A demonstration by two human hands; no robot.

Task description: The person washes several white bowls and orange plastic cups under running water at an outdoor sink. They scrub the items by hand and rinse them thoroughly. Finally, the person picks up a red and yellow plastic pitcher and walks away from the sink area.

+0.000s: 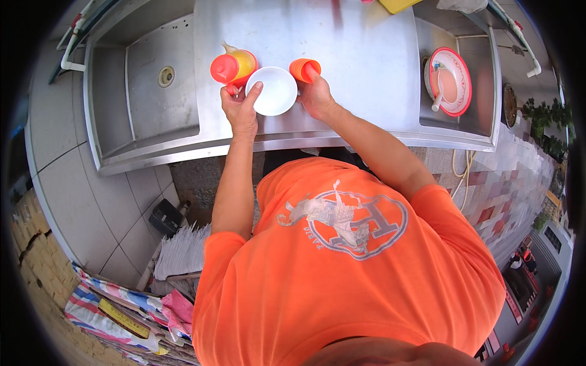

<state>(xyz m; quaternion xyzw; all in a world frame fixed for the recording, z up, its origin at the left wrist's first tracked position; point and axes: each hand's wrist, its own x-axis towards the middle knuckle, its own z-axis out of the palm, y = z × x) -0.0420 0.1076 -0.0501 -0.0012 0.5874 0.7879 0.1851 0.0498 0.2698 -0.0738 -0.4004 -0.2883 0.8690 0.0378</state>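
Observation:
My left hand (pixel 241 110) holds a white bowl (pixel 274 94), its thumb on the near left rim. Its fingers also touch the red handle of a red and yellow plastic container (pixel 234 67), perhaps a pitcher, just beyond. My right hand (pixel 317 98) holds an orange ribbed cup (pixel 300 71), with a finger inside its mouth. The cup is tilted, right of the bowl. The fingers of my right hand lie close to the bowl's right edge; whether they touch it, I cannot tell. Everything is over the stainless steel counter (pixel 366 78).
At the left is a sink basin (pixel 160 105) with a drain. The right basin (pixel 476 59) holds a red-rimmed enamel-style bowl (pixel 464 78) with a pinkish dipper (pixel 448 87). A yellow object (pixel 397 3) lies at the far edge. A hose (pixel 468 169) hangs below the right basin.

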